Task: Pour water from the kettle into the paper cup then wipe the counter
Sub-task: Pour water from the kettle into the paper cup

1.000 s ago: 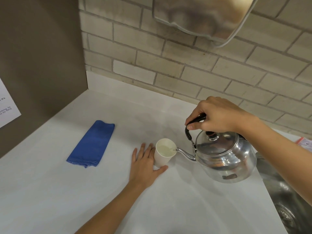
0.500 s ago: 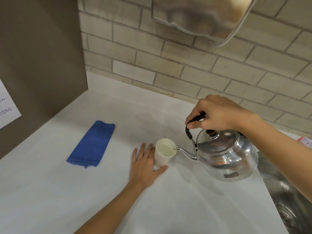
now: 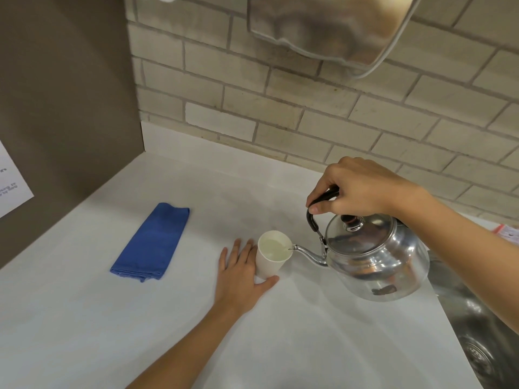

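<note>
A white paper cup point(image 3: 270, 262) stands on the white counter point(image 3: 323, 332) with water in it. My left hand point(image 3: 241, 279) lies flat on the counter, cradling the cup's base between thumb and fingers. My right hand point(image 3: 356, 189) grips the black handle of a shiny steel kettle point(image 3: 376, 262), held above the counter and tilted left. Its spout tip sits at the cup's right rim. A folded blue cloth point(image 3: 153, 242) lies on the counter left of the cup.
A steel sink point(image 3: 483, 332) drops off at the counter's right edge. A brick wall point(image 3: 309, 119) runs behind, with a metal dispenser point(image 3: 328, 26) mounted above. A brown side panel point(image 3: 64, 94) closes the left. A red-printed packet point(image 3: 508, 233) lies at far right.
The kettle has risen slightly, its spout staying at the cup's rim. My left hand and the cup have stayed in place.
</note>
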`<state>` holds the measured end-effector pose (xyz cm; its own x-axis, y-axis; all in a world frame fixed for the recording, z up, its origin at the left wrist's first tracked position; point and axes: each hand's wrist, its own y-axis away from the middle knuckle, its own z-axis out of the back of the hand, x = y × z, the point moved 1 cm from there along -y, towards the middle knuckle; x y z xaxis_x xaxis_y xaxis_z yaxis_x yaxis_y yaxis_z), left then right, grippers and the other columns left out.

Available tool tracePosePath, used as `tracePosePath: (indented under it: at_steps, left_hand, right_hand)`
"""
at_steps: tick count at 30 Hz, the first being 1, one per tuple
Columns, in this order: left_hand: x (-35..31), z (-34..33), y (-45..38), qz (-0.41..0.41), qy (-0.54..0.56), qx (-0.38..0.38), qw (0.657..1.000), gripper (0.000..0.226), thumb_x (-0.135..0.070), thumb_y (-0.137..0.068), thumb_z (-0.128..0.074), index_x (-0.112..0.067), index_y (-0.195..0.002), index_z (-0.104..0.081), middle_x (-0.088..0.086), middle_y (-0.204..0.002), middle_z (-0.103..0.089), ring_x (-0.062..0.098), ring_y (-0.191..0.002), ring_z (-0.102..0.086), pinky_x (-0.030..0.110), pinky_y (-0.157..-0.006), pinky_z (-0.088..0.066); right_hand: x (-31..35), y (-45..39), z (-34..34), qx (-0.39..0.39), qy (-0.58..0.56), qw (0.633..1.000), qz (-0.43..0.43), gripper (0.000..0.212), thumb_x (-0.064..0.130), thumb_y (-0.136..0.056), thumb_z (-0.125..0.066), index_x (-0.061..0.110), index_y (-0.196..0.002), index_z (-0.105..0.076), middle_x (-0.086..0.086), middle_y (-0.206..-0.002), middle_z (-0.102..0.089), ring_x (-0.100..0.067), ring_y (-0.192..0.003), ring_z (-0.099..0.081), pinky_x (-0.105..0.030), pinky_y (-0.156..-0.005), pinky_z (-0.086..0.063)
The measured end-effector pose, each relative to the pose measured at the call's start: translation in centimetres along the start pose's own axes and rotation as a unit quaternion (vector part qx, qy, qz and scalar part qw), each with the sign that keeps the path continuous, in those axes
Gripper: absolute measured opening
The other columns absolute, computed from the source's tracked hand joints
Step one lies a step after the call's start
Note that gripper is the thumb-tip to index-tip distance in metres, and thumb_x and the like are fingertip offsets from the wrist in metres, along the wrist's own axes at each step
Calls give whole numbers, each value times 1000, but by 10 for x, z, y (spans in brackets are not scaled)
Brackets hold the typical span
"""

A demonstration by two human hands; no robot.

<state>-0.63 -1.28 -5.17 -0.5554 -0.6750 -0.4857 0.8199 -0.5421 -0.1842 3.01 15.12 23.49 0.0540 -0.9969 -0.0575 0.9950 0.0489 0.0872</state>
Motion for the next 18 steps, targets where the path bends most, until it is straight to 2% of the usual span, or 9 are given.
tracePosePath:
  at_steps: [7, 11, 18]
  left_hand:
    - [0, 0, 0, -1, 2, 0, 1000, 94, -77, -81, -40, -20, -153, -21, -7, -161, -24, 18, -152, -4, 44, -123, -1]
    - [0, 0, 0, -1, 8, -3, 1000, 94, -77, -81, -42, -19, -152, -23, -6, -161, -26, 18, -152, -6, 44, -123, -2]
    - [1, -2, -1, -2, 0, 1, 1000, 95, -79, -80, -39, -20, -153, -22, -7, -161, -24, 18, -152, -4, 44, -123, -1]
  right_hand:
    - [-1, -1, 2, -4, 4, 1000, 9, 13, 50, -78, -71, 49, -91, -75, 26, -80, -68, -3, -76, -59, -24, -59, -44]
    - [0, -1, 2, -4, 11, 1000, 15, 13, 49, -79, -71, 48, -91, -75, 31, -70, -60, 4, -71, -55, -20, -54, -35]
    - [2, -3, 4, -4, 15, 1000, 18, 13, 50, -79, -72, 48, -91, -76, 32, -67, -58, 6, -68, -54, -21, -54, -34]
